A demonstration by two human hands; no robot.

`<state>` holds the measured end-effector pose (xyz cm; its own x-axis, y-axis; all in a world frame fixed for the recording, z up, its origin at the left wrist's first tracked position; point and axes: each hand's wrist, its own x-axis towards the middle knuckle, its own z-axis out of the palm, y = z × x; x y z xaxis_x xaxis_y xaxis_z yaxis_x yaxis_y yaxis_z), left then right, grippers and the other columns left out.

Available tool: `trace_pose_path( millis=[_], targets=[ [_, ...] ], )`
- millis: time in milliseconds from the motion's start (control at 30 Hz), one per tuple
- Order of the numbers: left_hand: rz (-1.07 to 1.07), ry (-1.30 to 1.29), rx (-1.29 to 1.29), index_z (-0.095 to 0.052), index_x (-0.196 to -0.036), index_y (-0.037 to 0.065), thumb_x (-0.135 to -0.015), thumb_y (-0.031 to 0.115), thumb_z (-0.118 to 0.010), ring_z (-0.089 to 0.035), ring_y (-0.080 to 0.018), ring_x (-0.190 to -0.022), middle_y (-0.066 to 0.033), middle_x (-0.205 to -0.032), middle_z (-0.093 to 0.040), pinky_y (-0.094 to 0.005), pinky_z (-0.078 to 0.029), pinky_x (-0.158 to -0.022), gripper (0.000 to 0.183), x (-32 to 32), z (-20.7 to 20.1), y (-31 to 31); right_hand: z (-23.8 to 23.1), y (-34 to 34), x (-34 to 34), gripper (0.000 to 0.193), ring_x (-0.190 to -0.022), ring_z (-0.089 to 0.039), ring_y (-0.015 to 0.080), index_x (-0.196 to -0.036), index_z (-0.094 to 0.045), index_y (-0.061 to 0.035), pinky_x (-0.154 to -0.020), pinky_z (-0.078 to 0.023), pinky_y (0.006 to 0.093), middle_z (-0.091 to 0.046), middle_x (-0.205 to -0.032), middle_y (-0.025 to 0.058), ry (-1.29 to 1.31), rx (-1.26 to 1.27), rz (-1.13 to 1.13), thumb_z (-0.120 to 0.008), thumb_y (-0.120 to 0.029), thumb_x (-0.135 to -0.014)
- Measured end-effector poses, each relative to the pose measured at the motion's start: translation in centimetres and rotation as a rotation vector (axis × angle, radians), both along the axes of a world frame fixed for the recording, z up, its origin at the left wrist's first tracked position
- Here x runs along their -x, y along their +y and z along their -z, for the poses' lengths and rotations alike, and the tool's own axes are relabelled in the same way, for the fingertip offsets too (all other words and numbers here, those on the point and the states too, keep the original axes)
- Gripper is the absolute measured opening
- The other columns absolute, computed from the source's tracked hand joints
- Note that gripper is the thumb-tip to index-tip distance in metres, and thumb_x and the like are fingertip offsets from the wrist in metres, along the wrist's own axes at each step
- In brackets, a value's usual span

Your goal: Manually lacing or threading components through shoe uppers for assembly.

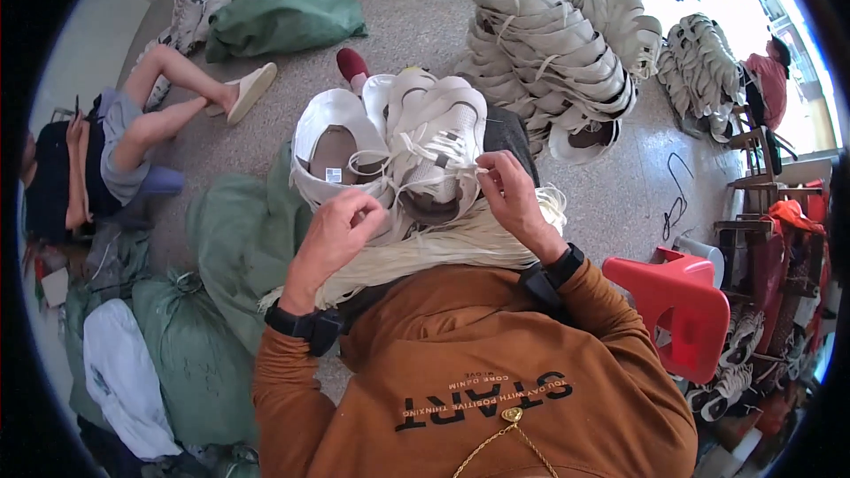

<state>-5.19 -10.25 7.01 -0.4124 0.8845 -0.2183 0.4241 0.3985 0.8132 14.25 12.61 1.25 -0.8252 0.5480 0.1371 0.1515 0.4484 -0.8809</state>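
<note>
On my lap sits a cream sneaker upper (438,150) with a mesh toe, its pale laces (431,158) threaded across the tongue. My right hand (515,199) is at its right side, thumb and forefinger pinched on a lace end. Just below left of the sneaker's opening, my left hand (341,235) has its fingers curled toward the thumb; what they hold, if anything, is too small to make out. A white shoe upper (335,146) with a labelled insole lies against the sneaker's left. Under both wrists stretches a bundle of cream laces (416,261).
Large stacks of cream shoe uppers (549,53) stand ahead to the right. Green sacks (283,13) lie at the far left and near left. A red plastic stool (673,310) is by my right elbow. A seated person (106,142) is at the left, another (768,88) far right.
</note>
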Motion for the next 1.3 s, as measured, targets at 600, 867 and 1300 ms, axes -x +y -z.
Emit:
trace_pose_path(
  millis=[600,867,1300],
  targets=[
    [0.249,0.834,-0.366,-0.062,-0.092,0.008,-0.077,0.016,-0.072,-0.054,-0.0283,-0.096,-0.0076,-0.094,-0.056,-0.0453,-0.039,-0.091,0.02,-3.2,2.7,8.7,-1.2,2.1,1.0,0.008,-0.067,-0.062,0.0115,-0.092,-0.06,-0.0002,-0.062,-0.051,0.0241,-0.065,-0.077,0.004,0.079,0.615,-0.288,-0.064,-0.007,-0.092],
    [0.312,0.897,-0.357,-0.063,-0.088,0.009,-0.077,0.016,-0.073,-0.055,-0.028,-0.093,-0.0078,-0.09,-0.055,-0.0459,-0.038,-0.094,0.016,-2.7,2.9,9.5,-2.0,2.1,1.1,0.017,-0.051,-0.06,0.0102,-0.093,-0.061,-0.0003,-0.045,-0.049,0.0253,-0.063,-0.067,0.0034,-0.246,0.65,-0.331,-0.059,-0.017,-0.098],
    [0.306,0.936,-0.339,-0.058,-0.089,0.008,-0.081,0.011,-0.057,-0.058,-0.0288,-0.091,-0.0102,-0.088,-0.058,-0.0481,-0.04,-0.095,0.008,-3.2,3.6,9.8,-0.9,-1.8,1.5,0.025,-0.079,-0.061,0.0404,-0.086,-0.056,-0.0024,-0.067,-0.05,0.0475,-0.059,-0.084,0.0176,-0.009,-0.294,-0.106,-0.073,-0.02,-0.079]
  ],
)
